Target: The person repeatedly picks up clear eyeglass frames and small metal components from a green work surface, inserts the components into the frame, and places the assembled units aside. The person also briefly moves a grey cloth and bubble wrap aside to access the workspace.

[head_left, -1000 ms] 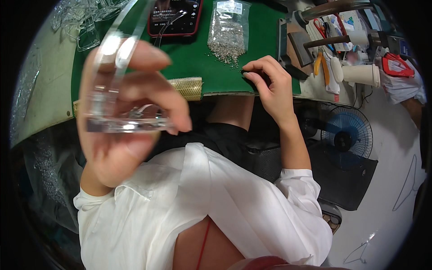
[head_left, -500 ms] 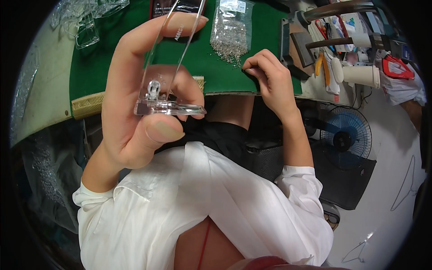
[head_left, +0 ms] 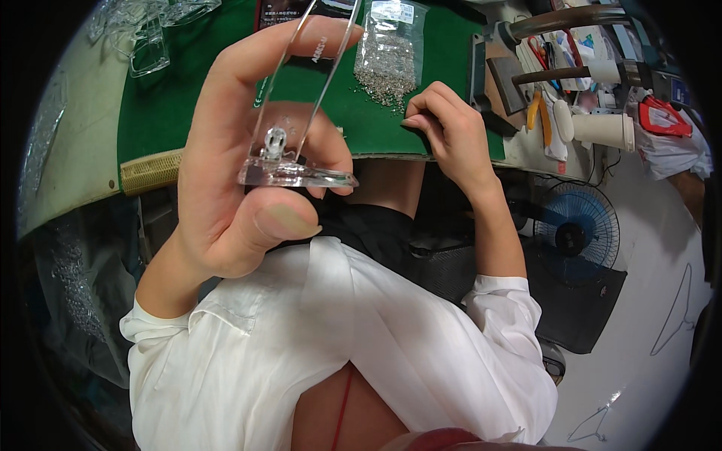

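Note:
My left hand [head_left: 248,143] is raised close to the camera, its thumb below and fingers above gripping a clear plastic piece [head_left: 289,171]. That piece has a long flat panel, a thicker base and a small round clear fitting [head_left: 275,143] where the two meet. My right hand [head_left: 450,128] rests low over the green mat [head_left: 368,135], thumb and fingertips pinched together. Whatever lies between those fingertips is too small or hidden to tell. Just beyond them, tiny metallic parts [head_left: 387,94] spill out of a clear plastic bag [head_left: 391,49].
More clear plastic pieces [head_left: 150,52] lie at the far left of the table. A dark printed card or box [head_left: 272,13] is behind my left hand. At the right stand a brown-handled metal press [head_left: 564,22], a pale cup [head_left: 602,129] and a blue fan [head_left: 575,229].
My left hand has shifted a little to the right with the clear plastic piece. My right hand stays by the tiny parts, its fingertips shifting slightly.

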### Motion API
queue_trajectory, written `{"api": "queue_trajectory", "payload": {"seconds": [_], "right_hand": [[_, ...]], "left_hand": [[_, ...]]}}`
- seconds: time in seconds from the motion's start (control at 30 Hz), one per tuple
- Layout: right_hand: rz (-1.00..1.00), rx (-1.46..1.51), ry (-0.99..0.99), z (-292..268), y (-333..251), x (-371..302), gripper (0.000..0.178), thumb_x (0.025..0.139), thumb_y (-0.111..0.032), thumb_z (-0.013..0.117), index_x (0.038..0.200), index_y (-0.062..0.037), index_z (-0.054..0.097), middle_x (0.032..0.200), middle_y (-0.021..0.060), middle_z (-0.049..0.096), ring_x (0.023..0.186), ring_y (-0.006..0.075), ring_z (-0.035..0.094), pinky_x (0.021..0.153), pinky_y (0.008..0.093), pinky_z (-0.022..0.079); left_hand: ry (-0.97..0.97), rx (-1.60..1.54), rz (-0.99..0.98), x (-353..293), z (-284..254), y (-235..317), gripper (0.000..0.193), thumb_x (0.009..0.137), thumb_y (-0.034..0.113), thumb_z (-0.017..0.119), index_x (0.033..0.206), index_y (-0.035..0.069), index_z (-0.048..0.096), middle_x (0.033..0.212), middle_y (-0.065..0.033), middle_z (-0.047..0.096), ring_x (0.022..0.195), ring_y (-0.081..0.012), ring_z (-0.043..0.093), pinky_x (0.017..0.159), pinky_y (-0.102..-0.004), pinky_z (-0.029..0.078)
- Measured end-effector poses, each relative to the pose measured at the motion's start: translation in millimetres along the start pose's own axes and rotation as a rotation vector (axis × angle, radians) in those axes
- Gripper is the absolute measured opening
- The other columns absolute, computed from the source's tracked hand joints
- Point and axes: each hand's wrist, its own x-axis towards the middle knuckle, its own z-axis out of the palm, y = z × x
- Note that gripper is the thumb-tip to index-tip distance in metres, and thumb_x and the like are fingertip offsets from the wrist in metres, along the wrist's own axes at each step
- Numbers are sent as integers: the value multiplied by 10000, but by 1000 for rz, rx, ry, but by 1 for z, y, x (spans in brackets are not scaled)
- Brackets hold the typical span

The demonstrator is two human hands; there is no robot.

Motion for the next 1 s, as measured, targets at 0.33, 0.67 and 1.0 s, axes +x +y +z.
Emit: {"api": "queue_trajectory", "payload": {"seconds": [0.33, 0.67, 1.0], "right_hand": [[30, 420, 189, -23, -8, -1, 83, 852, -36, 534, 784, 4, 509, 763, 66, 491, 678, 170, 481, 622, 245, 384], [-454, 135, 386, -72, -65, 6, 157, 768, -134, 690, 748, -18, 586, 728, 63, 548, 640, 169, 508, 521, 257, 383], [-419, 230, 341, -72, -63, 7, 169, 755, -141, 710, 753, -15, 598, 722, 60, 559, 643, 164, 519, 531, 252, 392]], "left_hand": [[-370, 18, 127, 19, 20, -20, 807, 841, 412, 648, 1366, -44, 238, 1179, -207, 534, 720, -203, 644, 633, -281, 504], [-412, 183, 284, 26, 65, -34, 691, 893, 381, 596, 1375, 14, 264, 832, -124, 682, 750, -276, 697, 673, -288, 516], [-397, 259, 281, 24, 62, -35, 677, 901, 394, 575, 1367, 10, 270, 808, -117, 686, 756, -313, 690, 650, -311, 523]]}}
